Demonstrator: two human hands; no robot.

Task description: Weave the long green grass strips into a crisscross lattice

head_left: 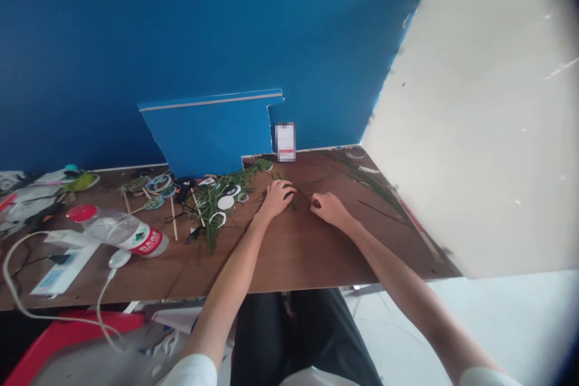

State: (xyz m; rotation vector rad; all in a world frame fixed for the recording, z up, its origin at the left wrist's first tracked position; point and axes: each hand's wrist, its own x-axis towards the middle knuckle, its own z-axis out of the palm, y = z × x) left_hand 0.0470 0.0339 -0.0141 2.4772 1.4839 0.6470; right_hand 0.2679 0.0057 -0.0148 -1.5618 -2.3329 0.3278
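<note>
Near the middle of the brown table, my left hand (277,198) bends its fingers over a few long green grass blades, pressing them against the tabletop. Their ends stick out around the fingers. Just to the right, my right hand (332,210) is closed in a pinch, with a thin dark green blade (304,195) running from it toward my left hand. The fingertips of the right hand are partly hidden. Left of my hands lies a heap of green grass blades (211,217), with white round pieces (225,202) on it.
A plastic bottle with a red cap (120,230) lies beside a white power strip (67,262) and cables. Round woven pieces and sticks (158,184) sit at the back left. More grass blades (375,184) lie at right. A blue panel (212,132) leans against the wall.
</note>
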